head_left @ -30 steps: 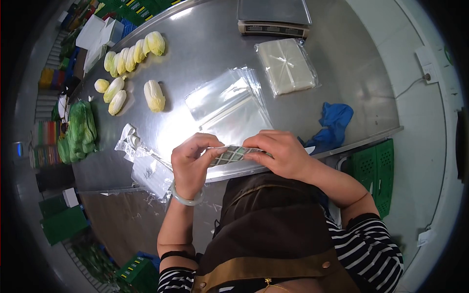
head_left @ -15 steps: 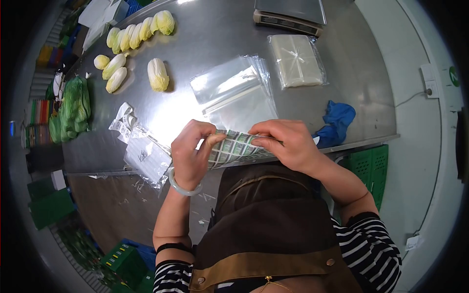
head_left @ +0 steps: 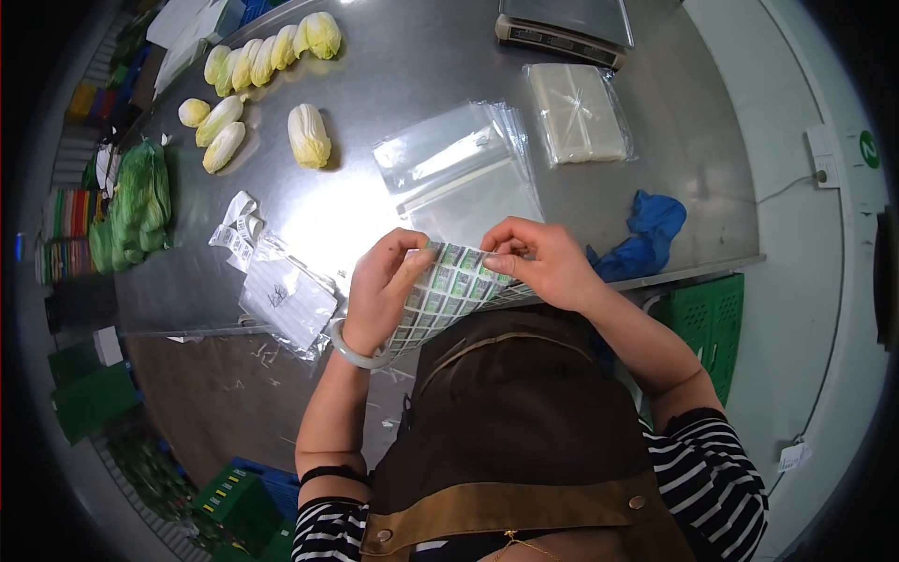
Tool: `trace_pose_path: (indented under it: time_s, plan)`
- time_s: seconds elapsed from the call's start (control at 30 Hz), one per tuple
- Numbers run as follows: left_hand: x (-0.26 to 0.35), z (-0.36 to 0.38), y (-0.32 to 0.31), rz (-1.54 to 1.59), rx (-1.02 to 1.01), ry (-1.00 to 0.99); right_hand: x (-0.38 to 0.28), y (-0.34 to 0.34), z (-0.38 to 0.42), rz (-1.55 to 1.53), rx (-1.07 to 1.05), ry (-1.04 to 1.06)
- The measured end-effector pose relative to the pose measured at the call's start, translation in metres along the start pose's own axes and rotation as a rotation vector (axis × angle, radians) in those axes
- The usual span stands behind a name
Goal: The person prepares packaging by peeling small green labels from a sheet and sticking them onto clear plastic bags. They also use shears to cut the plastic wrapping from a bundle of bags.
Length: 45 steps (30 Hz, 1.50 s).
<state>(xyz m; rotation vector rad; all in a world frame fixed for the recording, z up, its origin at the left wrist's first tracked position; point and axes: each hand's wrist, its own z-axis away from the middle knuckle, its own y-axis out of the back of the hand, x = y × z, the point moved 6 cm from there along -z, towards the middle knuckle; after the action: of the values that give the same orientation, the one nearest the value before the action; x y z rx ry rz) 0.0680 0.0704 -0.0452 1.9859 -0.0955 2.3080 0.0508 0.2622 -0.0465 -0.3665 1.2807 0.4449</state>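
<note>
Between my two hands is a sheet of small green-and-white labels (head_left: 448, 292), curved and hanging over the table's front edge. My left hand (head_left: 389, 286), with a pale bangle at the wrist, pinches its upper left corner. The upper right part is pinched between thumb and fingers of my right hand (head_left: 543, 262). Just beyond the sheet lie clear plastic bags (head_left: 468, 187), fanned out on the metal table (head_left: 375, 75). A plastic-wrapped pack of white sheets with handwriting (head_left: 288, 298) lies left of my left hand, beside a curled strip of labels (head_left: 240, 228).
Several napa cabbages (head_left: 264, 61) lie at the back left, with a single one (head_left: 308, 137) nearer. A scale (head_left: 565, 33), a wrapped white pack (head_left: 578, 114) and blue plastic (head_left: 646, 234) are on the right. Green net bags (head_left: 140, 206) hang at the left edge.
The label sheet has tilted so that more of its printed face shows. My left hand has shifted slightly right. The table's items appear slightly shifted with the view.
</note>
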Motion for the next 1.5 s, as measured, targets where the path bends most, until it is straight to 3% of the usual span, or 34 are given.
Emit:
trace_pose_path:
  time_s: [0.2,0.33,0.43,0.53,0.63,0.83,0.93,1.03,1.33,1.43,1.5]
  plan:
    - [-0.024,0.002,0.027,-0.121,0.016,0.076,0.031,-0.021,-0.017,-0.154,-0.069,-0.062]
    - [-0.035,-0.008,0.041,-0.253,-0.044,0.066,0.042,-0.034,-0.03,-0.033,-0.119,-0.134]
    - [-0.063,-0.021,0.047,-0.327,-0.101,0.124,0.045,-0.042,-0.04,0.455,0.14,0.208]
    - [-0.082,-0.026,0.044,-0.42,-0.153,0.139,0.038,-0.05,-0.048,0.756,0.298,0.536]
    - [-0.089,-0.031,0.042,-0.416,-0.153,0.141,0.057,-0.054,-0.061,0.725,0.25,0.426]
    - [-0.112,-0.034,0.046,-0.319,-0.136,0.2,0.07,-0.055,-0.074,0.718,0.21,0.465]
    - [-0.121,-0.034,0.051,-0.233,-0.143,0.294,0.072,-0.059,-0.079,0.722,0.298,0.605]
    - [-0.126,-0.036,0.057,-0.251,-0.162,0.341,0.082,-0.06,-0.084,0.631,0.281,0.502]
    - [-0.138,-0.047,0.06,-0.175,-0.132,0.453,0.088,-0.069,-0.086,0.955,0.227,0.754]
    - [-0.146,-0.057,0.065,-0.396,-0.153,0.482,0.09,-0.064,-0.083,0.823,0.144,0.774]
    - [-0.149,-0.075,0.082,-0.637,-0.144,0.259,0.107,-0.042,-0.089,0.347,0.213,0.377]
